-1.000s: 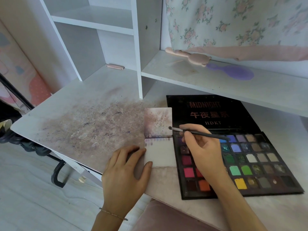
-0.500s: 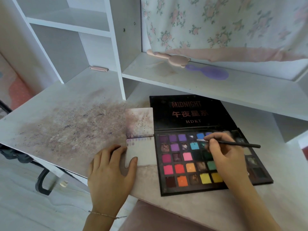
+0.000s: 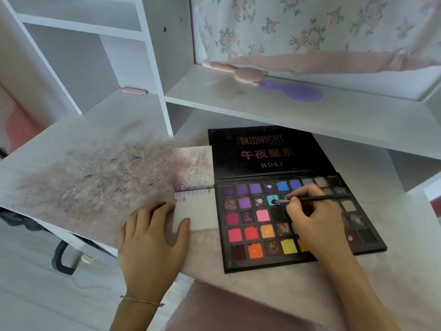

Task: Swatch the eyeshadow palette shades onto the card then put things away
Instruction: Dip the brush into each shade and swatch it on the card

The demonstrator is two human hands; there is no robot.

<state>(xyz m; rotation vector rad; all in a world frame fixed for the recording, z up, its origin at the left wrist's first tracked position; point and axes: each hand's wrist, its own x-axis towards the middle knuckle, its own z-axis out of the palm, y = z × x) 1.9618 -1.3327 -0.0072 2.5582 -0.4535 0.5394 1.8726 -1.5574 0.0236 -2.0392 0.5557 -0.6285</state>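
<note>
An open black eyeshadow palette (image 3: 250, 237) with several coloured pans lies on the desk, its lid (image 3: 262, 151) folded flat behind. My right hand (image 3: 312, 223) pinches a thin black brush (image 3: 315, 199), whose tip sits on the light blue pan (image 3: 273, 199). Left of the palette lies a white folded card (image 3: 198, 211) with a row of faint purple swatches along its upper edge; its upper leaf (image 3: 192, 167) is dusted with powder. My left hand (image 3: 152, 240) rests flat on the desk, thumb pressing the card's lower left corner.
The white desk top (image 3: 83, 175) is stained with purple-brown powder on the left. A shelf above holds a pink brush (image 3: 238, 72) and a purple brush (image 3: 293, 91); a small pink clip (image 3: 133, 91) lies by the cubbies. A pink stool (image 3: 226, 309) sits below the front edge.
My right hand moved the brush from the card's fold over to the palette, and the tip now rests in the light blue pan. My left hand stayed on the card.
</note>
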